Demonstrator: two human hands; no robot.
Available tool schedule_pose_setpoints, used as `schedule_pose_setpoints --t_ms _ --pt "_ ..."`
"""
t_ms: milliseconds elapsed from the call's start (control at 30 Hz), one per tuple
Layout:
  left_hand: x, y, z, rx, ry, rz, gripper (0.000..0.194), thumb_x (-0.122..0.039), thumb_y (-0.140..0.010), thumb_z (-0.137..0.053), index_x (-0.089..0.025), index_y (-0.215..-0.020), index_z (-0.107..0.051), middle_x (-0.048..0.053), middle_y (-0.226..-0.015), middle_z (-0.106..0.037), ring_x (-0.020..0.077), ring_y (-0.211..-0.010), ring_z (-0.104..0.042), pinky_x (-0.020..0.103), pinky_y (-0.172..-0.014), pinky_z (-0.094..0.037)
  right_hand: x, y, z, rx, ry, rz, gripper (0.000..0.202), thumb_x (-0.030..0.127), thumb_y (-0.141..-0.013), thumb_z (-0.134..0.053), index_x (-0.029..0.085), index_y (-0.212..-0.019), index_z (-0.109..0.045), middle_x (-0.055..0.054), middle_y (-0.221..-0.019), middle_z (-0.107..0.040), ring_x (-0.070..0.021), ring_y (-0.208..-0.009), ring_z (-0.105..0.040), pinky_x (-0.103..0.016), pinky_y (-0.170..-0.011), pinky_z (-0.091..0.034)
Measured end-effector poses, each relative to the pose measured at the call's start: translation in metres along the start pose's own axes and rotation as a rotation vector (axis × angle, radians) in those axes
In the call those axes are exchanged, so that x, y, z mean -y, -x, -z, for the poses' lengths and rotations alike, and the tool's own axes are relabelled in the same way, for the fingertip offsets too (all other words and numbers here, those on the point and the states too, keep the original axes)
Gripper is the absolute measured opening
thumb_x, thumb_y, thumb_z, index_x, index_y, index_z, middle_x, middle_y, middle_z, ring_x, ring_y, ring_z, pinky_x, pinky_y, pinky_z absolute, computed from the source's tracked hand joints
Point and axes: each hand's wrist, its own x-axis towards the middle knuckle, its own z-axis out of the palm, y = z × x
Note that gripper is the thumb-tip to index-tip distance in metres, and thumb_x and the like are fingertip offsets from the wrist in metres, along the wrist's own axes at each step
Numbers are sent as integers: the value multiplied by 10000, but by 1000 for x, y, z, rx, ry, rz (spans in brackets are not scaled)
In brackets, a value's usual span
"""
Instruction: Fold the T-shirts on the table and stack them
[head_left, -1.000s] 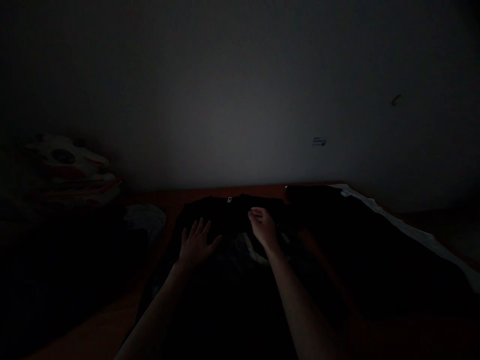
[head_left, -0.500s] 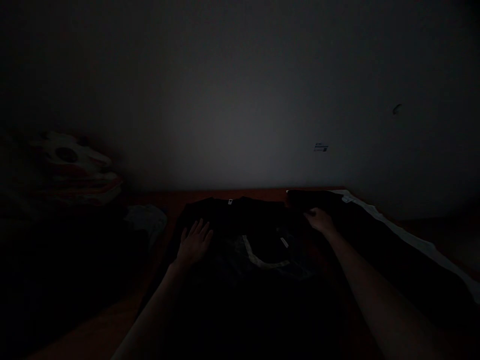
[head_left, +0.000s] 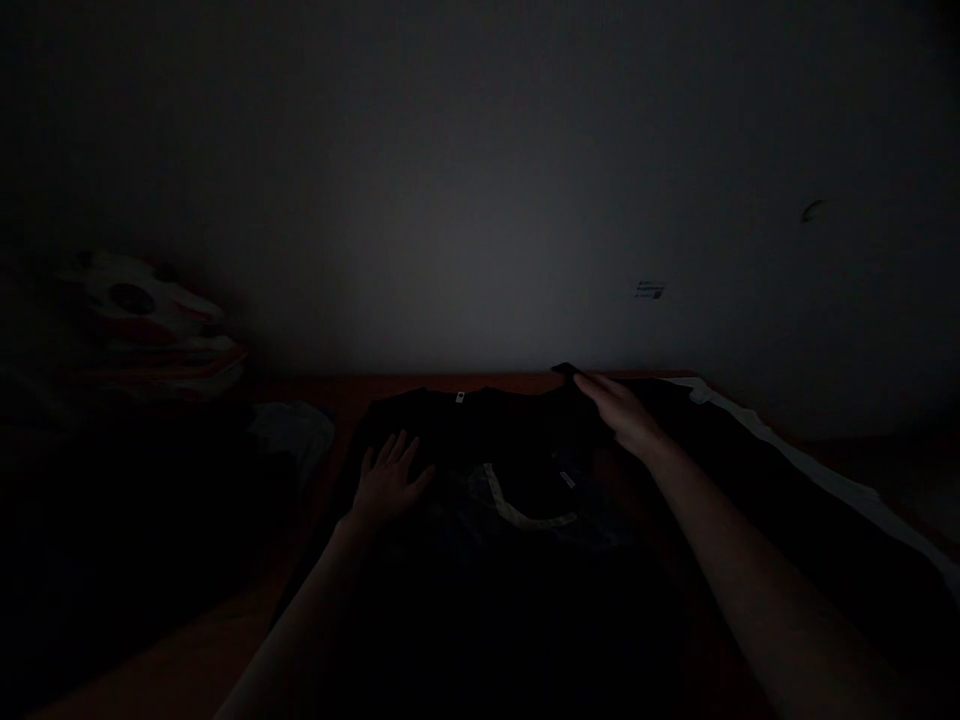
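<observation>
The room is very dark. A black garment (head_left: 502,415), which looks like a shirt, lies spread in front of me with a small white label (head_left: 460,397) at its far edge. Flat on its left part rests my left hand (head_left: 386,485), fingers spread. At the garment's far right corner, my right hand (head_left: 619,412) grips a raised bit of the black cloth; its thumb side and fingertips are partly lost in shadow. Between the hands, a pale curved neckline band (head_left: 517,515) and a second small label (head_left: 568,480) show on darker cloth.
Below is a reddish-brown surface (head_left: 337,385) meeting a plain wall (head_left: 465,230). More dark clothing with a whitish edge (head_left: 795,450) lies on the right. At left are a pale cloth (head_left: 296,435) and a white-and-red object (head_left: 142,300) that I cannot make out.
My right hand has moved up and slightly left, lifting the dark cloth at the corner toward the wall. My left hand stays flat in about the same place, its thumb more spread.
</observation>
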Motion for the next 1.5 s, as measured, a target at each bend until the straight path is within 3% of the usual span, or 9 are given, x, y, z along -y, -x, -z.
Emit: schedule_pose_setpoints --t_ms 100,300,433,667,867,967,1133,1367,1500 --pt "2 1 0 9 1 -21 612 -531 -998 -373 -224 -1520 -464 131 -1635 -355 333 -1521 -304 619 -1203 -235 1 54 -14 323 163 216 457 617 -910 -570 239 -1106 -735 -69 -1004 -767 -211 -878 -706 -333 -816 -552" --pt "8 5 -6 -22 -40 -145 446 -351 -1008 -385 -367 -1404 -589 44 -1627 -400 349 -1530 -273 667 -1187 -203 -45 125 -29 301 544 437 393 297 -841 -665 259 -1232 -673 -92 -1276 -665 -261 -1189 -623 -437 -1042 -470" --pt "8 4 -10 -66 12 -86 483 -446 -1003 -379 -350 -1446 -546 61 -1596 -451 335 -1522 -298 630 -1199 -219 -67 127 -39 260 607 457 505 171 -786 -630 270 -1281 -652 -87 -1303 -632 -266 -1217 -598 -463 -1060 -451" --pt "1 -1 -3 -68 10 6 591 -489 -994 -370 -186 -1482 -509 141 -1603 -419 333 -1490 -368 584 -1202 -268 -87 121 -36 177 612 511 310 243 -913 -547 273 -1167 -721 -71 -1122 -672 -243 -1052 -651 -404 -942 -516" --pt "-1 0 0 -57 -3 7 584 -475 -999 -383 -159 -1470 -520 146 -1598 -427 332 -1487 -374 579 -1203 -279 -77 124 -20 35 619 549 288 297 -927 -515 258 -1075 -759 -89 -1064 -692 -255 -1027 -649 -400 -927 -508" --pt "-1 0 0 -58 1 2 579 -476 -1003 -382 -157 -1465 -524 149 -1599 -425 334 -1487 -375 576 -1204 -282 -67 128 -15 78 624 582 260 321 -885 -556 258 -1008 -776 -89 -1081 -687 -255 -1026 -642 -401 -935 -496" --pt "-3 1 3 -56 -17 3 568 -462 -1002 -396 -165 -1472 -514 151 -1596 -427 336 -1487 -375 585 -1202 -281 -57 131 -14 133 629 350 318 413 -948 -488 223 -961 -743 -89 -1010 -718 -238 -980 -674 -357 -880 -489" --pt "2 -2 -2 -134 33 5 507 -450 -982 -455 -176 -1388 -584 154 -1536 -516 346 -1433 -454 596 -1178 -326 -56 132 -8 284 403 -10 414 473 -900 -578 199 -1202 -647 -82 -971 -747 -195 -812 -722 -302 -760 -519" --pt "-1 -2 5 -282 179 -223 356 -323 -973 -469 -204 -1248 -661 124 -1358 -663 278 -1262 -608 481 -1097 -456 -59 130 -6 233 256 -114 524 442 -905 -562 204 -1371 -573 -109 -1082 -739 -202 -887 -741 -310 -797 -540"
